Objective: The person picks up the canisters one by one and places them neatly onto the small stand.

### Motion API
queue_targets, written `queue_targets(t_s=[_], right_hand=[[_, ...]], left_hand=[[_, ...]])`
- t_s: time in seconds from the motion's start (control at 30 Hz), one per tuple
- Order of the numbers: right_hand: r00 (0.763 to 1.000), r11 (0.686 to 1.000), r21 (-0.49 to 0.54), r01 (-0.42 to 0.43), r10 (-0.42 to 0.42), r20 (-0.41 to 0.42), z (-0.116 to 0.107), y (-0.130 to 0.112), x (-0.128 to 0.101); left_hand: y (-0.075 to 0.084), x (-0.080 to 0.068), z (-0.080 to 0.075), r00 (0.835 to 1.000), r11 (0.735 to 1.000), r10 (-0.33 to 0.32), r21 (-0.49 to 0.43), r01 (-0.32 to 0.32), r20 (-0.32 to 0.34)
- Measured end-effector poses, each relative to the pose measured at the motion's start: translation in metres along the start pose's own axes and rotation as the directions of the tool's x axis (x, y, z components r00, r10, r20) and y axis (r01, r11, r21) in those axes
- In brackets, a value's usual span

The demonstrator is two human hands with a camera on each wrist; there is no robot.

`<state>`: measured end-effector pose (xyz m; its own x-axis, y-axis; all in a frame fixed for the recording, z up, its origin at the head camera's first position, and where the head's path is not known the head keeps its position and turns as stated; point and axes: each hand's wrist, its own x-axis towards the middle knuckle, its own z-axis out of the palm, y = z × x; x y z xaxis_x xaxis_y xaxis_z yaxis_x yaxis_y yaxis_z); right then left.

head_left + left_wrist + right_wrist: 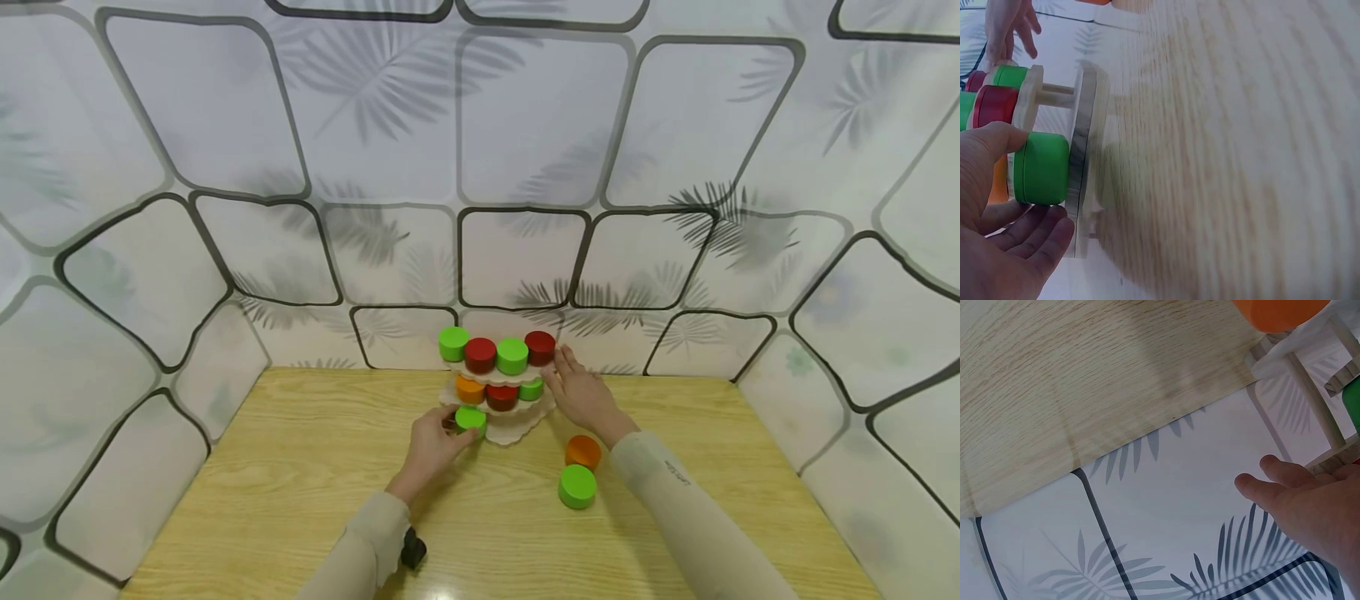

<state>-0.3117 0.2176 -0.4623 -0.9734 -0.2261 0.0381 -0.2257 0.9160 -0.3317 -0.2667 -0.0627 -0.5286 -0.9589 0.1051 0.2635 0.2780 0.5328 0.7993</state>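
Observation:
A tiered wooden stand (510, 429) with scalloped plates stands at the back of the table, carrying round red, green and orange pieces. At the front left of its lowest plate, my left hand (431, 446) pinches a round green piece (1044, 169) between thumb and fingers. A seam runs round that piece near one edge, and its other edge is right at the plate. My right hand (585, 396) is at the stand's right side, fingers extended beside the top plate near a red piece (540, 347). In the right wrist view nothing is in its fingers.
An orange round piece (583, 451) and a green one (577, 487) lie on the wooden table (300, 467), right of the stand and beside my right forearm. A patterned wall (397, 337) rises close behind the stand.

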Motion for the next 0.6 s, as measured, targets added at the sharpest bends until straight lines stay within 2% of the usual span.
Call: queue_targets(t_s=[0.33,0.6], right_hand=[[1.000,1.000,-0.001,0.000,0.000,0.003,0.0003,0.0009,0.0006],[1.000,1.000,0.020,-0.003,0.003,0.004,-0.0014,-0.0008,-0.0018]], left_hand=[[-0.0019,0.0035,0.0033,1.000,1.000,-0.013,-0.005,0.013,0.012],[0.0031,0.0054,0.0026,1.000,1.000,-0.012,0.011,0.012,0.019]])
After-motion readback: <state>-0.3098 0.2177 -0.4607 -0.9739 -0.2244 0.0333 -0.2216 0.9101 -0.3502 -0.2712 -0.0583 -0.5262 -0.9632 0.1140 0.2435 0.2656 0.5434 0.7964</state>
